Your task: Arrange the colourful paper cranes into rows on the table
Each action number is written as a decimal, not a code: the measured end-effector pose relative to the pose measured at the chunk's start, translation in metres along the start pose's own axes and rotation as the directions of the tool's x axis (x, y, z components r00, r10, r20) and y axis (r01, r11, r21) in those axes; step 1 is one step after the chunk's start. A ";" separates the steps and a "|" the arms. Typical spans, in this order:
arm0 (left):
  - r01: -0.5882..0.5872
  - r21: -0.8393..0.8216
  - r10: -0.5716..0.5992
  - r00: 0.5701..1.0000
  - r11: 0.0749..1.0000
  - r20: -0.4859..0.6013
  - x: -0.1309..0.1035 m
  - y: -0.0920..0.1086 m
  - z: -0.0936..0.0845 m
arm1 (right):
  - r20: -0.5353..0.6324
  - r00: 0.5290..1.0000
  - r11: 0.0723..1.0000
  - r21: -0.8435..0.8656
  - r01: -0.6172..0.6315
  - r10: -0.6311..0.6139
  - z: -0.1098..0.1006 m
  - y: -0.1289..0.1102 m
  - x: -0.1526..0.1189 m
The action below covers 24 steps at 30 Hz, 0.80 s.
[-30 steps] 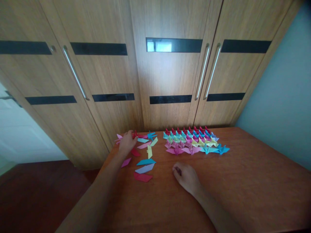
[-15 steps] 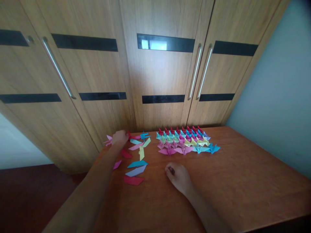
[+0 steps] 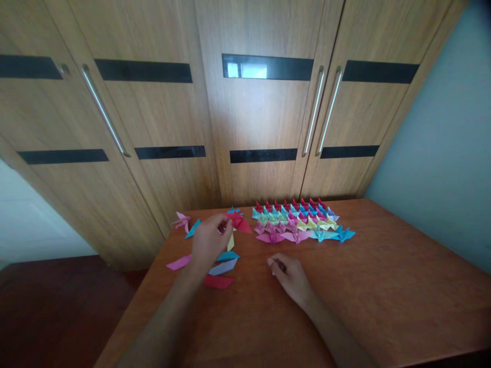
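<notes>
My left hand (image 3: 210,240) is raised over the left part of the table, its thumb and fingers pinching a red origami crane (image 3: 239,223). Under and around this hand lie folded paper strips: a blue one (image 3: 228,256), a lavender one (image 3: 224,267), a red one (image 3: 219,281) and a pink one (image 3: 178,262). The hand partly covers a pale yellow strip (image 3: 230,242). My right hand (image 3: 292,276) rests on the tabletop with curled fingers, and no object shows in it. Beyond it stand rows of origami cranes (image 3: 295,221) in red, blue, green, pink and yellow.
A pink crane (image 3: 182,221) sits at the table's far left, and a blue crane (image 3: 235,210) near the back. The brown wooden table (image 3: 383,271) meets a wooden wardrobe (image 3: 264,112) with metal handles. A pale wall (image 3: 433,194) borders the right side.
My left hand has come from the back left towards the middle, bringing the red crane off the table. The right hand keeps its place. The view has shifted slightly.
</notes>
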<state>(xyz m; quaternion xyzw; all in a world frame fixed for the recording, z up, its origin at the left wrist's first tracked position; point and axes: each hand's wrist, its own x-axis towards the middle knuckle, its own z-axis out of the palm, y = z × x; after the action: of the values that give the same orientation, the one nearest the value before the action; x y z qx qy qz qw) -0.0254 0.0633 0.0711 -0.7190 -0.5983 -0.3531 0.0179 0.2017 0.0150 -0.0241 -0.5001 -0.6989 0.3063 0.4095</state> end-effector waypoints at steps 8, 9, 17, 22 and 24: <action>-0.104 -0.294 0.152 0.977 0.950 0.147 -0.075 0.040 0.041 | 0.107 0.993 0.910 0.404 -0.088 0.049 -0.003 -0.002 -0.005; -0.110 -0.311 0.168 0.972 0.944 0.166 -0.079 0.042 0.044 | 0.114 0.992 0.909 0.407 -0.094 0.051 -0.002 -0.002 -0.004; -0.191 -0.383 0.299 0.921 0.904 0.248 -0.084 0.050 0.037 | 0.014 0.993 0.932 0.344 -0.117 0.119 0.001 0.009 0.003; -0.111 -0.380 0.166 0.979 0.918 0.115 -0.075 0.037 0.036 | 0.016 0.988 0.930 0.336 -0.151 0.155 -0.001 0.011 0.002; -0.065 -0.386 0.105 0.991 0.920 0.081 -0.071 0.032 0.038 | 0.036 0.986 0.923 0.348 -0.162 0.160 -0.001 0.008 0.000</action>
<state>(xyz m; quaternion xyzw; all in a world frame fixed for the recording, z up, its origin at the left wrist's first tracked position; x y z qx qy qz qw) 0.0182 0.0107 0.0175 -0.7509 -0.4862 -0.4253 -0.1376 0.2064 0.0178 -0.0299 -0.4740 -0.5913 0.4599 0.4628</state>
